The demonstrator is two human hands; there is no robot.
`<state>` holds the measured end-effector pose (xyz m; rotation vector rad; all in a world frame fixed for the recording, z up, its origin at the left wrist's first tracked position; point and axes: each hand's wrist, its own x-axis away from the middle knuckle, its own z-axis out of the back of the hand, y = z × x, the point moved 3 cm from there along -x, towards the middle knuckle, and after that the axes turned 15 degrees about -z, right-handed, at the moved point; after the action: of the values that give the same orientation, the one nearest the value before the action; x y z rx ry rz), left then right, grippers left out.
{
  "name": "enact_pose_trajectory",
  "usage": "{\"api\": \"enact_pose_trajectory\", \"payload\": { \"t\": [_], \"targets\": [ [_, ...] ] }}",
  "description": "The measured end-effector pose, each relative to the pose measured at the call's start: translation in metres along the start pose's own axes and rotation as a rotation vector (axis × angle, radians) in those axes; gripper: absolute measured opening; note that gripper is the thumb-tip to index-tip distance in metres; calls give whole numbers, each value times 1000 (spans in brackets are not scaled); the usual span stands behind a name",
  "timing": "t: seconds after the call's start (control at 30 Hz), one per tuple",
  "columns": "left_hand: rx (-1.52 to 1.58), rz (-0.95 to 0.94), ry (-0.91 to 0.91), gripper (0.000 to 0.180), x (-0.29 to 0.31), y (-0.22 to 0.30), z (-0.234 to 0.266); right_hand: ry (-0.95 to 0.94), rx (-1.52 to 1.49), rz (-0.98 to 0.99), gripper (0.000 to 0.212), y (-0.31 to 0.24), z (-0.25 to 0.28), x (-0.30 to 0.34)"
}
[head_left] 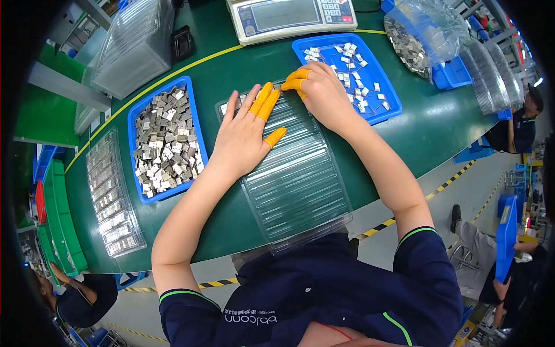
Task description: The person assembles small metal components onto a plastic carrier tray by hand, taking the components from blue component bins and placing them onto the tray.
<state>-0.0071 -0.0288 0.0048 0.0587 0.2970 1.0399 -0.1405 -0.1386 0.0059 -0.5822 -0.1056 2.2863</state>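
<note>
A clear plastic tray [300, 185] with many narrow ridged slots lies in front of me, its near end by my body. My left hand [244, 136] rests flat over its far left part, fingers stretched out, yellow finger cots on the thumb and two fingers. A few small pale pieces show by its fingertips in the far row. My right hand [324, 95], also in yellow finger cots, bends over the far edge with its fingertips pinched together near my left fingertips. What they hold, if anything, is hidden.
A blue tray [199, 139] of small metal pieces stands left; another blue tray [381, 115] of small white connectors stands right. A filled clear tray [115, 196] lies far left. A scale [292, 20], stacked clear trays [130, 52] and a plastic bag of metal pieces [407, 49] stand behind.
</note>
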Motion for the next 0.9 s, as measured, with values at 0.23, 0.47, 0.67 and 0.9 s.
{"api": "enact_pose_trajectory", "payload": {
  "t": [0.23,0.47,0.67,0.9],
  "targets": [
    [-181,49,3,62,4,0,6,54,-51,-45,25,-5,7,1],
    [-151,65,-10,61,3,-2,5,37,-50,-18,13,-11,5,2],
    [-178,50,6,65,3,-1,4,-34,-40,-27,23,-14,6,3],
    [-131,62,23,71,0,1,4,-39,-85,-38,24,-11,6,2]
  ]
}}
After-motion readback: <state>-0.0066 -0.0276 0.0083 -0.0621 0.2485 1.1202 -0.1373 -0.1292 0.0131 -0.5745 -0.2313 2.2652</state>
